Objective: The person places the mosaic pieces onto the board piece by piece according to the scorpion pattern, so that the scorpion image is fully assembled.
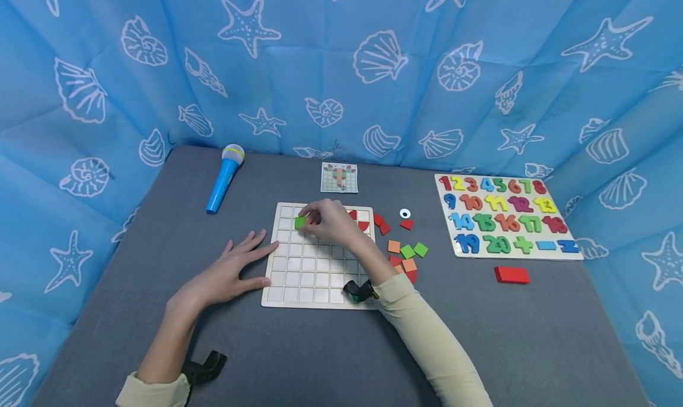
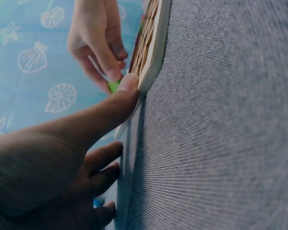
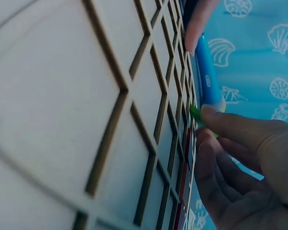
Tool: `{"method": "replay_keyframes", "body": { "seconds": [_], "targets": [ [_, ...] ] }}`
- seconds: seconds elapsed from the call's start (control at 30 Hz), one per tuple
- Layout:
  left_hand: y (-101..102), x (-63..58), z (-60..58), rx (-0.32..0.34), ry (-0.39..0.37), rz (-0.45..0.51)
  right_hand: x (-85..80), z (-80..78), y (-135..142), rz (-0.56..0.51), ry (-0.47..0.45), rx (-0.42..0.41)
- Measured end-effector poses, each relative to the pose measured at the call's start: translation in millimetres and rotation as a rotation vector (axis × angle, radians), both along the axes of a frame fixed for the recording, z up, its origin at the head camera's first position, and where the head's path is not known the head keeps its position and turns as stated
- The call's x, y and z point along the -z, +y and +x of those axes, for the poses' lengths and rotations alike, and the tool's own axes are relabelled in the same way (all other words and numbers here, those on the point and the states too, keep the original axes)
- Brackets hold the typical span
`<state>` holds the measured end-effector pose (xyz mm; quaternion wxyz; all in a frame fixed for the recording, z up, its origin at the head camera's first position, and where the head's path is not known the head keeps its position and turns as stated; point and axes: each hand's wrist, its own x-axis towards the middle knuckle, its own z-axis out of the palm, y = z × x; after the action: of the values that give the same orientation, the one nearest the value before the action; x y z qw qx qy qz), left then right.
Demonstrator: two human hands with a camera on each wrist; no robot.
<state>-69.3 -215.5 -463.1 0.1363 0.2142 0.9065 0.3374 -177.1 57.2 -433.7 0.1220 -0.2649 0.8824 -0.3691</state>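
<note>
A white grid board [image 1: 299,294] with square cells lies flat on the grey table. Over its upper left cells, my right hand [image 1: 332,222] pinches a green square tile [image 1: 300,222] between thumb and fingers; the right wrist view shows the same green tile [image 3: 196,113] at the fingertips, close to the grid. My left hand [image 1: 226,273] rests by the board's left edge, fingers spread and straight, with thumb and index finger touching the rim. Red pieces [image 1: 363,225] sit in cells at the board's upper right, partly hidden behind my right hand.
Loose orange, green and red tiles [image 1: 408,251] lie right of the board, near a white ring [image 1: 405,213]. A patterned card [image 1: 339,178] lies behind it. Around are a toy microphone [image 1: 224,178], a number puzzle board [image 1: 509,217] and a red block [image 1: 511,274].
</note>
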Motion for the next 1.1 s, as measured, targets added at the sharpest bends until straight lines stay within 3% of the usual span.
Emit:
{"method": "replay_keyframes", "body": {
  "seconds": [0.1, 0.23, 0.47, 0.57, 0.83, 1.1],
  "targets": [
    [-1, 2.6, -0.7, -0.001, 0.006, 0.008, -0.2, 0.8, -6, 0.049, 0.038, -0.006],
    [0, -3.6, 0.4, -0.013, -0.025, 0.001, -0.2, 1.9, -12, 0.105, 0.072, -0.003],
    [-1, 4.2, -0.1, -0.010, 0.008, 0.020, 0.8, 3.6, -15, 0.118, 0.073, 0.012],
    [0, 0.7, 0.9, -0.008, 0.014, 0.024, 0.4, 4.6, -14, 0.117, 0.070, 0.011],
    [2, -5.3, 1.4, -0.014, -0.025, -0.009, -3.3, 8.3, 1, 0.036, 0.019, 0.000],
    [7, -13.5, 0.8, -0.025, -0.071, -0.080, -9.4, 15.3, 35, -0.037, -0.023, 0.041]
  ]
}}
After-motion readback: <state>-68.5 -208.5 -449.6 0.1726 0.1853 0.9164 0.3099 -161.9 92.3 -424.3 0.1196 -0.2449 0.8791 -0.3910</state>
